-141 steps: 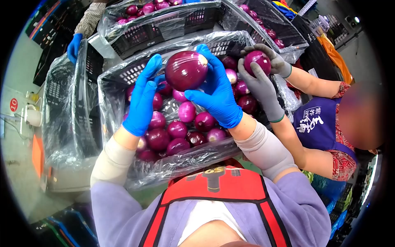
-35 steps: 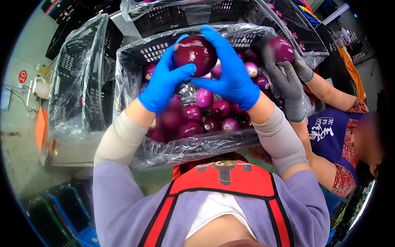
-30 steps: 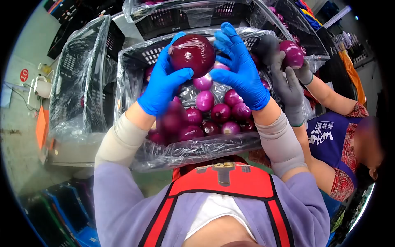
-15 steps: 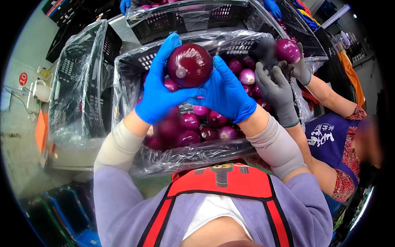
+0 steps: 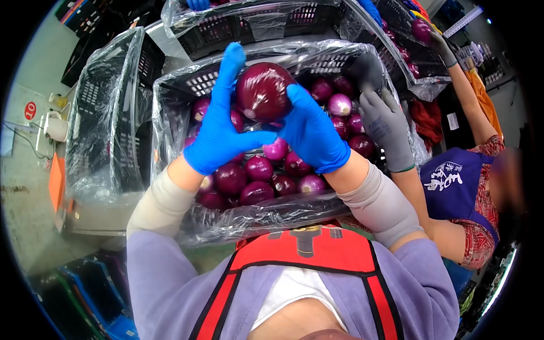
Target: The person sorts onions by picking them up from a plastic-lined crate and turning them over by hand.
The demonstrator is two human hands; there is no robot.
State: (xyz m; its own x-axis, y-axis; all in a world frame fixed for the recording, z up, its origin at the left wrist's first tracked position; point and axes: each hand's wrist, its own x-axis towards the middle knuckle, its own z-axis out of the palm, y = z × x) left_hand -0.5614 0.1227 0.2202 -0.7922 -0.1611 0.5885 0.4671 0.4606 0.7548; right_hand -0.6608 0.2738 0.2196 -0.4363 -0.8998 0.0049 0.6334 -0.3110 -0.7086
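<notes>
A large red onion (image 5: 263, 92) is raised above a plastic-lined crate (image 5: 258, 218) of red onions. My right hand (image 5: 317, 133), in a blue glove, grips its right side, with a digit over the edge and other fingers hidden. At the onion's left side my left hand (image 5: 215, 133), also blue-gloved, is open with its fingers stretched upward and thumb pointing right; whether it touches the onion I cannot tell. Below both hands lie several smaller red onions (image 5: 259, 168).
On the right, a co-worker's grey-gloved hand (image 5: 388, 127) is over the crate; their other hand (image 5: 442, 48) is by an onion (image 5: 421, 30) at a farther crate. Another lined crate (image 5: 105, 124) stands left. A crate (image 5: 255, 34) with blue-gloved hands stands beyond.
The large onion has shifted slightly right, and my left fingers have straightened beside it. A dark onion below has come to rest among the others. The co-worker's far hand moved up and right with an onion.
</notes>
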